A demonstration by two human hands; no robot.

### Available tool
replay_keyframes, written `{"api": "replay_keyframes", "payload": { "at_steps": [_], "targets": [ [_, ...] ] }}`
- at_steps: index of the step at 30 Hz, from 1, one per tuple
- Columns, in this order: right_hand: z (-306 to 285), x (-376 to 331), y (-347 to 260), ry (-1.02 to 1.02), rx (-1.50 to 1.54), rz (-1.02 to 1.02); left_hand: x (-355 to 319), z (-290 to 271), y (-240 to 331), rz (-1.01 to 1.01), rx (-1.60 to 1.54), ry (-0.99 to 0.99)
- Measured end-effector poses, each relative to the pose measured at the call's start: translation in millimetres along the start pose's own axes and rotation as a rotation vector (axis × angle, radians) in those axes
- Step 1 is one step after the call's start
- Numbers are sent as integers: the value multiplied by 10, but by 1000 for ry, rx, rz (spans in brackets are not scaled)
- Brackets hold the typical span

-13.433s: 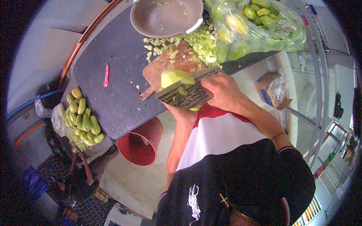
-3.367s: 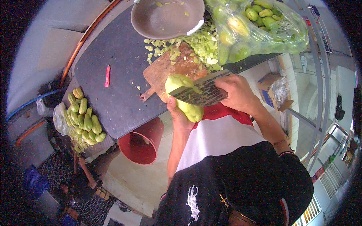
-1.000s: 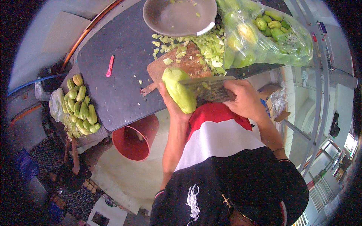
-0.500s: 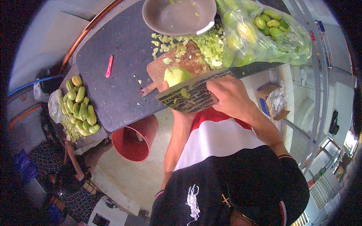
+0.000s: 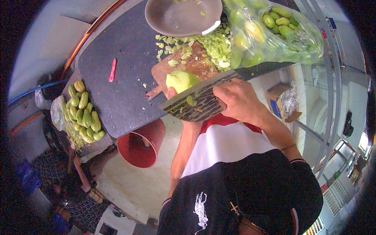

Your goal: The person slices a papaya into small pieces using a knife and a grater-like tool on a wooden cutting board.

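My right hand point(image 5: 239, 98) is closed round a broad cleaver point(image 5: 196, 102). Its wide, dark-patterned blade slants down to the left, with bits of green stuck to it. A pale green fruit point(image 5: 182, 81), apparently peeled, lies just beyond the blade. My left hand point(image 5: 171, 92) grips the fruit from below, and the blade hides most of that hand. Both are over the near side of a wooden cutting board point(image 5: 184, 64). Chopped pale green pieces point(image 5: 215, 49) are heaped on and behind the board.
A grey-brown bowl point(image 5: 184, 17) stands at the back beside a clear bag point(image 5: 274, 43) of green fruit. A pink-handled cutter point(image 5: 112, 70) lies on the dark table point(image 5: 129, 94). Farther left are piled green fruits point(image 5: 84, 111); a red bin point(image 5: 141, 145) stands below the table edge. Another person is at lower left.
The cleaver's front end has dipped slightly toward me, and the fruit has shifted a little with my left hand. Both grips stay the same.
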State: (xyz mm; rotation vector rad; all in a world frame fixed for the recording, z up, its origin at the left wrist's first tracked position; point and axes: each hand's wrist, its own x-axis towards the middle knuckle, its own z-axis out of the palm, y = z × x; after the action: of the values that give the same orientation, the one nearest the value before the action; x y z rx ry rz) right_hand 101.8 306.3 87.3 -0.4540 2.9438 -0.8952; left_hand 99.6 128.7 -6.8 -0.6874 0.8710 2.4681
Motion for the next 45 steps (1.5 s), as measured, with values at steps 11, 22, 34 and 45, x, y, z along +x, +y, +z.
{"api": "replay_keyframes", "payload": {
  "at_steps": [11,22,34,45],
  "targets": [
    [135,-64,119,28,68,11,5,132,39,13,-17,30],
    [379,-362,796,222,84,396,10,432,207,166,32,37],
    [89,-37,208,131,56,60,34,292,66,63,-72,21],
    [199,-4,414,142,143,-25,40,367,138,57,-93,20]
  ]
}}
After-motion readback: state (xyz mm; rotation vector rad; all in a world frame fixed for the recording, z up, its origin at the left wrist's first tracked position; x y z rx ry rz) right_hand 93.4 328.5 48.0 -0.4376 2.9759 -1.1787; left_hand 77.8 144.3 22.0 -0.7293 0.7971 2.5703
